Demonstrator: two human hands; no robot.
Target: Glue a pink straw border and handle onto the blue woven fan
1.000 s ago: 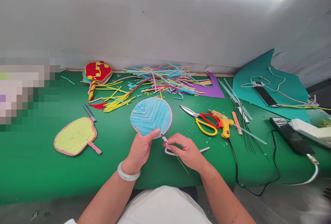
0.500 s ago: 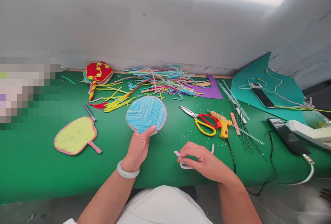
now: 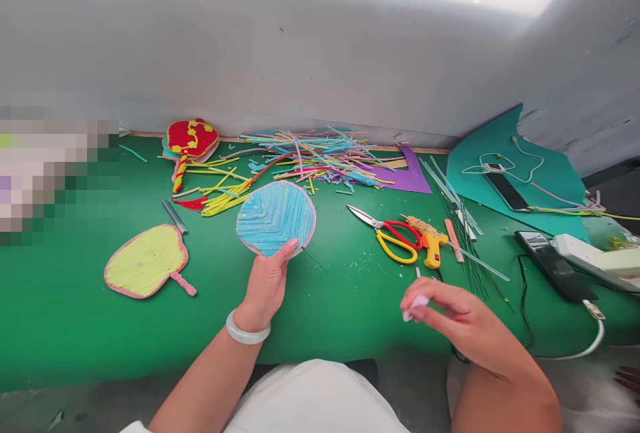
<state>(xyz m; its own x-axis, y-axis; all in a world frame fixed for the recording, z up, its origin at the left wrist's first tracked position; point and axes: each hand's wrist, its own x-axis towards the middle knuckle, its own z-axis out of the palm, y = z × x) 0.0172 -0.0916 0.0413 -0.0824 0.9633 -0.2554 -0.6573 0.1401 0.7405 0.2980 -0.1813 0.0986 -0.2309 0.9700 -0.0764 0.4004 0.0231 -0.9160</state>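
My left hand [image 3: 268, 286] grips the lower edge of a round blue fan face [image 3: 275, 216], thumb on top; it is covered in blue pipe cleaners and rimmed in pink. From its lower right edge a thin dark green wire [image 3: 316, 260] sticks out. To the right, above the table, my right hand [image 3: 450, 316] pinches a pale pink pipe cleaner [image 3: 416, 306] between thumb and fingers, apart from the wire. A yellow fan [image 3: 145, 263] with a pink rim and short pink handle lies left of my left hand.
Scissors [image 3: 395, 236] and a yellow glue gun [image 3: 434, 246] lie beyond my right hand. Behind are a heap of pipe cleaners [image 3: 310, 153], a red fan [image 3: 191, 138] and purple sheet [image 3: 417, 176]. Green wires [image 3: 475, 273], a phone [image 3: 550, 266] and a power strip [image 3: 590, 256] lie right.
My right hand has moved right and away from the fan face, carrying the pale pink pipe cleaner. The fan face in my left hand has shifted slightly left and up.
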